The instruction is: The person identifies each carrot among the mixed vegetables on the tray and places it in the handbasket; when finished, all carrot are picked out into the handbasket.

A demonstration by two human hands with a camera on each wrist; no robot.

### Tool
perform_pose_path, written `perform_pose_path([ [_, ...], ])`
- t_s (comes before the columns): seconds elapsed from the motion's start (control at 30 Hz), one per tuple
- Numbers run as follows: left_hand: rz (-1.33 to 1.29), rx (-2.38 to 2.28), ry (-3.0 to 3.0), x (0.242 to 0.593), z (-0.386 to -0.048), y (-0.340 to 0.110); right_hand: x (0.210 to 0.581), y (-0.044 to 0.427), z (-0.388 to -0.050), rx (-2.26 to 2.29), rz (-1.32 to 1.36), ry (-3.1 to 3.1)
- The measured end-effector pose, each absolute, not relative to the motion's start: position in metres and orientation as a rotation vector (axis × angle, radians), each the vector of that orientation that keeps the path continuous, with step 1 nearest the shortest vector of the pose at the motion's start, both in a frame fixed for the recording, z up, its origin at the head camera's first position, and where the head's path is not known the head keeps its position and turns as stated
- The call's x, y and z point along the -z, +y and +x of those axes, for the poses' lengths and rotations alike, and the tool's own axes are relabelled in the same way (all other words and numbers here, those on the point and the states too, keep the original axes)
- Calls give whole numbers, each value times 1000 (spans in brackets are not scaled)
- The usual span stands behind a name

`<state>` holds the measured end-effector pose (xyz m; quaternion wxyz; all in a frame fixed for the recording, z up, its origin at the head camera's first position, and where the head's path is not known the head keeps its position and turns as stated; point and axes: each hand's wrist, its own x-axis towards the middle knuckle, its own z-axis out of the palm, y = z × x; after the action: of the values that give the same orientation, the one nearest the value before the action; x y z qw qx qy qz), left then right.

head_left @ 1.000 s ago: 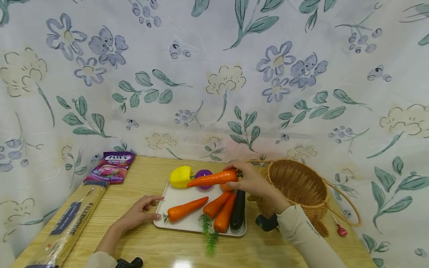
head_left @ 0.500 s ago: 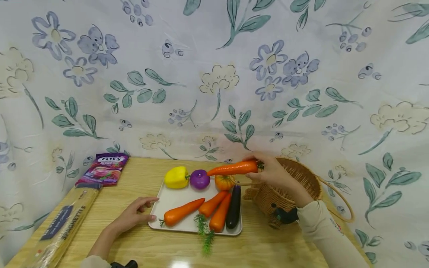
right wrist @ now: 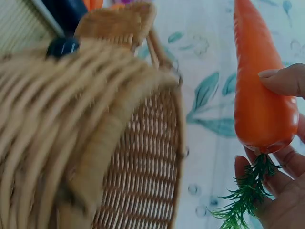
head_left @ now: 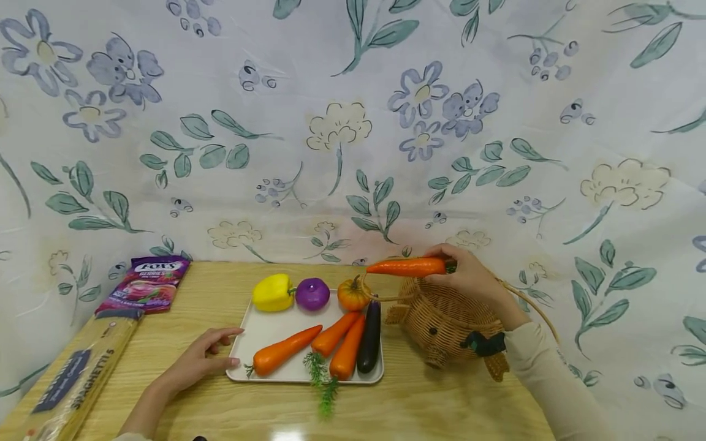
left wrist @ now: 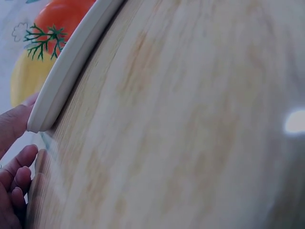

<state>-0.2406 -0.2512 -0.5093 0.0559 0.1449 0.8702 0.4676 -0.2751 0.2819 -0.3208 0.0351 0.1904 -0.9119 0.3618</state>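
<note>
My right hand (head_left: 472, 278) pinches an orange carrot (head_left: 408, 266) by its thick end, holding it level above the wicker basket (head_left: 449, 318). In the right wrist view the carrot (right wrist: 262, 86) lies between thumb and fingers, green fronds hanging, beside the basket's rim (right wrist: 112, 129). My left hand (head_left: 193, 361) rests at the left edge of the white tray (head_left: 276, 327), thumb touching the rim. The tray holds several carrots (head_left: 287, 350), a dark eggplant (head_left: 370, 335), a yellow pepper (head_left: 273, 293), a purple vegetable (head_left: 312, 294) and a small pumpkin (head_left: 353, 294).
At the left lie a spaghetti pack (head_left: 83, 373) and a purple Fox's bag (head_left: 148, 283). The basket's handle (head_left: 537, 306) arcs out at its right. A floral cloth (head_left: 331, 184) hangs behind the wooden table (head_left: 220, 410).
My right hand has carried the carrot rightward, from over the tray to above the basket. The head view has shifted to the right. My left hand stays at the tray's edge.
</note>
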Motion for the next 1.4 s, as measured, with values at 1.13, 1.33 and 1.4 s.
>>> perform_pose_path([
  [1.13,492,-1470,2605,507,-240,-252,313,370,-291,-904,400,-3026],
  [1.33,496,-1466,2609,509,-242,-253,315,360,-305,-924,471,-3081],
  [1.4,488,-1453,2615,509,-242,-255,317,353,-309,-898,488,-3104],
])
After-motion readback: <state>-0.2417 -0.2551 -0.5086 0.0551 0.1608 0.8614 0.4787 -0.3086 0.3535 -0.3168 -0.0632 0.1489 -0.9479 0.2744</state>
